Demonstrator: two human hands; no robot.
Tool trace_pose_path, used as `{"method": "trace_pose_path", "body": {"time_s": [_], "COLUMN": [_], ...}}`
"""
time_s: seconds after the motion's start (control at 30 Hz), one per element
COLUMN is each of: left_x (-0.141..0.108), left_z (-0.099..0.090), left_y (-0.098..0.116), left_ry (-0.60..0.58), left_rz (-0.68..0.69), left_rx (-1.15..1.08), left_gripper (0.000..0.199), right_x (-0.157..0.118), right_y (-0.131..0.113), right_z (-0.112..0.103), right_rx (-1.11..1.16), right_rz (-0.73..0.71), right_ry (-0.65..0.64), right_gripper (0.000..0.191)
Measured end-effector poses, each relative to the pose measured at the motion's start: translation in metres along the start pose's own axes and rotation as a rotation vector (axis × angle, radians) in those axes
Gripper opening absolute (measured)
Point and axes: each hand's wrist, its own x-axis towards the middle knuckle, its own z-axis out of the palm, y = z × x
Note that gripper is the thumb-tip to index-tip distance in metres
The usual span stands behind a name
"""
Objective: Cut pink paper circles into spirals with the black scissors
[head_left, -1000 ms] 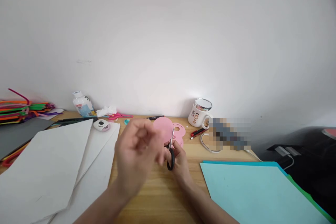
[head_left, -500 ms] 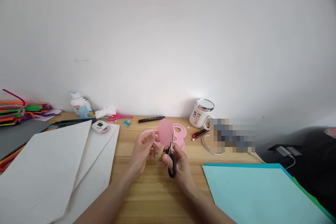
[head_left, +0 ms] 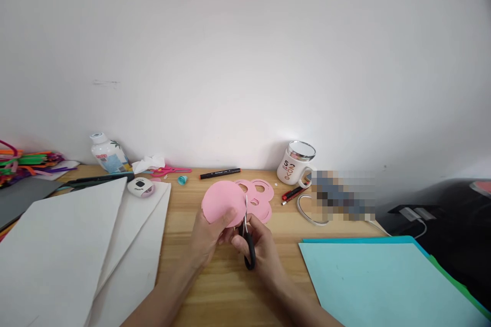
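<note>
The left hand (head_left: 209, 232) pinches a round pink paper (head_left: 220, 203) over the middle of the tabletop (head_left: 222, 286); the right hand (head_left: 259, 245) grips black-handled scissors (head_left: 249, 248) at its right rim, nearer the back edge than the teal sheets (head_left: 376, 271).

Even, soft light; wall (head_left: 230, 61) brightest low at centre, greyer toward right. Faint shadow beside mug (head_left: 290, 167). Patch right of it was pixelated.

The single view is taken from the head, faced forward and down over the tabletop (head_left: 230, 291), with both hands (head_left: 231, 239) seen close below the wall (head_left: 245, 61).
</note>
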Motion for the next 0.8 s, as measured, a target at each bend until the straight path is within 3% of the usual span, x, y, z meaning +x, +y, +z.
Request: {"method": "trace_pose_path", "body": {"time_s": [0.13, 0.27, 0.47, 0.8], "left_x": [-0.001, -0.004, -0.003, 0.0], "left_z": [-0.005, -0.008, -0.009, -0.011], "left_y": [0.002, 0.012, 0.017, 0.01], "left_ry": [0.037, -0.07, -0.156, -0.124], "left_rz": [0.023, 0.01, -0.042, -0.078], "left_rx": [0.197, 0.34, 0.272, 0.214], "left_gripper": [0.033, 0.033, 0.032, 0.031], "right_x": [0.0, 0.001, 0.001, 0.0], "right_y": [0.001, 0.0, 0.003, 0.0], "right_z": [-0.002, -0.004, -0.007, -0.008], "right_rx": [-0.021, -0.025, -0.045, -0.077], "right_rz": [0.013, 0.036, 0.058, 0.068], "right_ry": [-0.01, -0.039, -0.052, -0.018], "right_gripper": [0.035, 0.036, 0.038, 0.04]}}
